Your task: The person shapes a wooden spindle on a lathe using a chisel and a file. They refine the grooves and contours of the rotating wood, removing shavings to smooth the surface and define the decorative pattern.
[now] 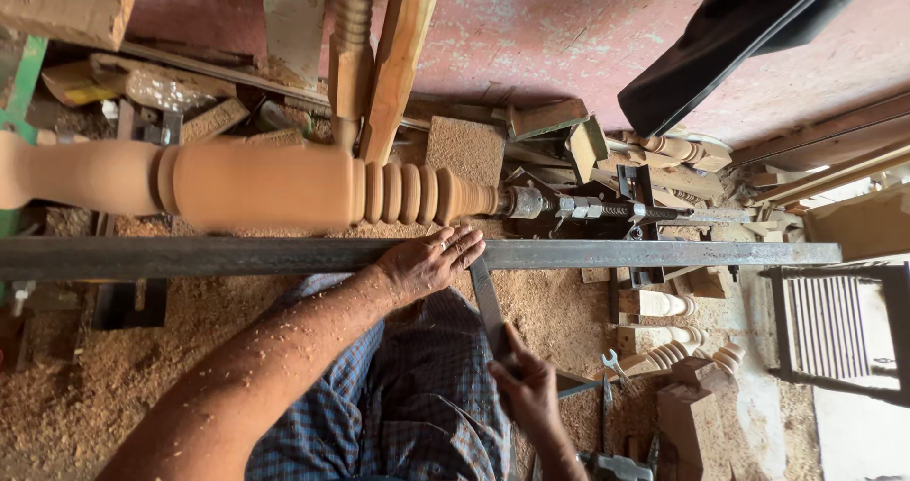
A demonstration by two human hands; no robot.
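Observation:
A turned wooden spindle [256, 185] with rings and grooves is mounted sideways on a lathe, blurred as if spinning. Its right end meets the metal tailstock centre [531, 202]. A long steel tool rest bar [664, 253] runs in front of it. My left hand [431, 261] lies flat on this bar, fingers spread over the blade of a flat steel chisel [485, 296]. My right hand [526, 391] grips the chisel's lower end near my lap. The chisel's tip is hidden under my left fingers.
Sawdust covers the floor [85, 386]. Finished turned pieces [668, 353] and a spanner [613, 363] lie at the right. Planks and a turned post [353, 45] lean against the reddish wall. A wooden slatted frame [834, 325] stands at far right.

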